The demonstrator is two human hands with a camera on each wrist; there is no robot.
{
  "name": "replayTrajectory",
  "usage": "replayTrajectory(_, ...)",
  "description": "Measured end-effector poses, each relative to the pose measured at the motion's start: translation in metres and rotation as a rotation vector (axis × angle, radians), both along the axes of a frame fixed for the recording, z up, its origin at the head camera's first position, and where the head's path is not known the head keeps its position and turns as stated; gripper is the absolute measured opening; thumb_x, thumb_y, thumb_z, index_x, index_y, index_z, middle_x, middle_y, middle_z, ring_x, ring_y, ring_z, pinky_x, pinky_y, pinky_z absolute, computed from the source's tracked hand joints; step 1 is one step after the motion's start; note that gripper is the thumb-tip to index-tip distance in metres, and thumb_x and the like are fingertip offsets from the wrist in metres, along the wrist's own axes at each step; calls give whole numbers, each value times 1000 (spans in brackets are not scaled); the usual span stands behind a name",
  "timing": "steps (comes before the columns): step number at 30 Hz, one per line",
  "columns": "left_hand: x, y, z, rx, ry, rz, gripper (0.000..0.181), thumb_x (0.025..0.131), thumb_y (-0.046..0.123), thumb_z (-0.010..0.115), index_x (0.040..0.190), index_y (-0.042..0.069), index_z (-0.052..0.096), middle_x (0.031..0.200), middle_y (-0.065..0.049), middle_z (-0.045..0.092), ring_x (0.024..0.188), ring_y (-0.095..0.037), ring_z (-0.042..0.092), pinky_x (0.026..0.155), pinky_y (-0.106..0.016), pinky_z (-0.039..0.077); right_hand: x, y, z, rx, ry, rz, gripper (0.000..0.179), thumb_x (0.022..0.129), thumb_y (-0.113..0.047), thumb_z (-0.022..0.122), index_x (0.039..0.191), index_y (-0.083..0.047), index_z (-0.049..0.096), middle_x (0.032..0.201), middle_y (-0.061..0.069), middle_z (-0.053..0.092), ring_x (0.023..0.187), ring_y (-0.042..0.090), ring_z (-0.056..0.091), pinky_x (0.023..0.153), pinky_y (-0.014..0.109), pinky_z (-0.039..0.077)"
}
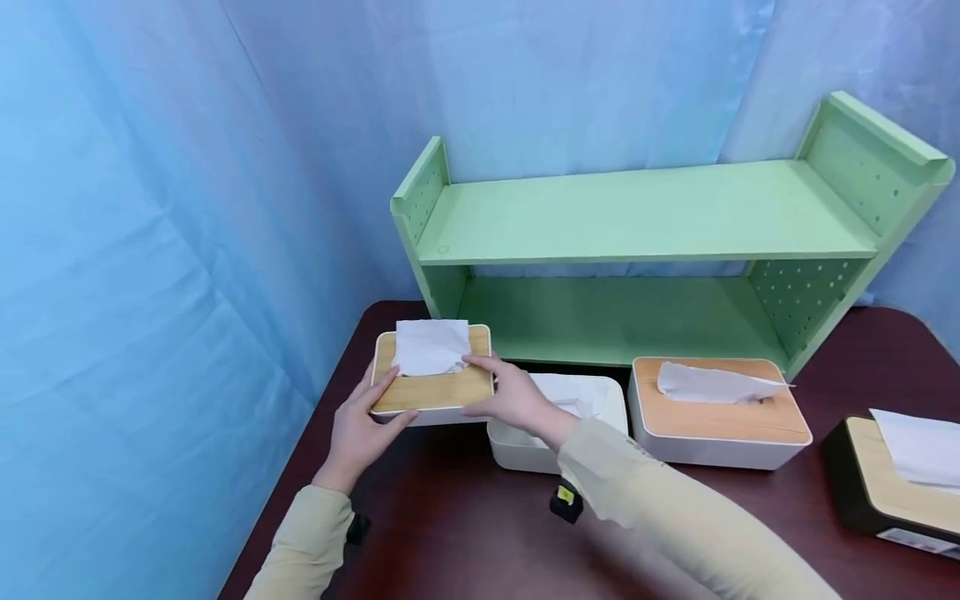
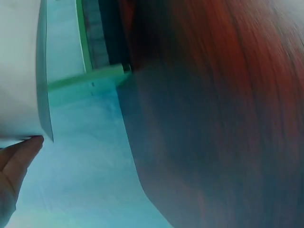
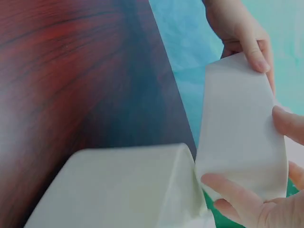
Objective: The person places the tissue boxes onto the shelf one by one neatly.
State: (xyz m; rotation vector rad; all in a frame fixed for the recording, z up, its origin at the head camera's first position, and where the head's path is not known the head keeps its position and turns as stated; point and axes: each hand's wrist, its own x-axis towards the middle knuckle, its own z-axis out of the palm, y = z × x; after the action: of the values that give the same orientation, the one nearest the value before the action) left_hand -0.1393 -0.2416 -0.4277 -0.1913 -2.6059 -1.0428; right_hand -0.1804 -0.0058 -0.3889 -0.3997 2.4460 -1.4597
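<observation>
Two pale beige cloth sleeves (image 1: 697, 508) run out over a glossy, dark red-brown wood-grain table (image 1: 450, 533). Near its right side sits a black box (image 1: 862, 475) with a light wood lid. Your left grip (image 1: 358, 433) and right grip (image 1: 519, 400) are closed on opposite short ends of a tissue box (image 1: 435, 392), held above the table's left part. It is a rounded rectangle: smooth white walls, wood-grained lid, thin crinkled tissue (image 1: 431, 348) poking up from the slot. Its lid faces up and toward you; its long axis runs left to right, nearly level. Just right of it stand an open-topped white box (image 1: 517, 457) and a white box with an orange-toned wood lid (image 1: 720, 421). Behind are a pale green shelf (image 1: 645, 208) with perforated end panels and creased blue curtains (image 1: 562, 83).
</observation>
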Motion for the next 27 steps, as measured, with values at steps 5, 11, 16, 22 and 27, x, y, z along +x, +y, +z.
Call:
replayTrajectory(5, -1, 16, 3, -9, 49, -48, 70, 74, 24, 82, 136, 12, 52, 153, -16, 31, 133, -37, 40, 98, -45, 44, 4, 20, 10, 23, -18, -9, 74, 72, -15, 82, 139, -21, 50, 154, 17, 27, 133, 31, 40, 84, 36, 49)
replayTrajectory(11, -9, 37, 10, -28, 75, -116, 66, 74, 25, 82, 134, 11, 55, 150, -19, 34, 132, -35, 43, 96, -42, 46, 5, 49, 18, 52, 19, -9, 75, 73, -15, 81, 140, -18, 48, 152, 18, 29, 130, 33, 42, 83, 36, 49)
replayTrajectory(16, -21, 56, 13, -48, 90, -181, 63, 76, 23, 81, 133, 10, 56, 150, -21, 33, 131, -33, 44, 94, -40, 47, -3, 75, 23, 122, 31, 4, 77, 75, -18, 80, 143, -19, 45, 151, 18, 32, 122, 33, 47, 79, 36, 47)
replayTrajectory(22, -38, 73, 11, -71, 122, -234, 61, 76, 23, 81, 130, 7, 59, 147, -23, 35, 127, -32, 48, 92, -39, 49, -14, 97, 21, 111, -40, 4, 78, 76, -16, 78, 145, -18, 41, 147, 21, 35, 69, 20, 54, 57, 29, 45)
replayTrajectory(27, -57, 84, 9, -84, 128, -242, 60, 77, 26, 80, 129, 7, 59, 145, -26, 37, 128, -33, 47, 94, -39, 48, -31, 107, 19, 98, -48, -7, 78, 78, -12, 77, 146, -15, 39, 151, 22, 28, 58, 19, 56, 64, 34, 52)
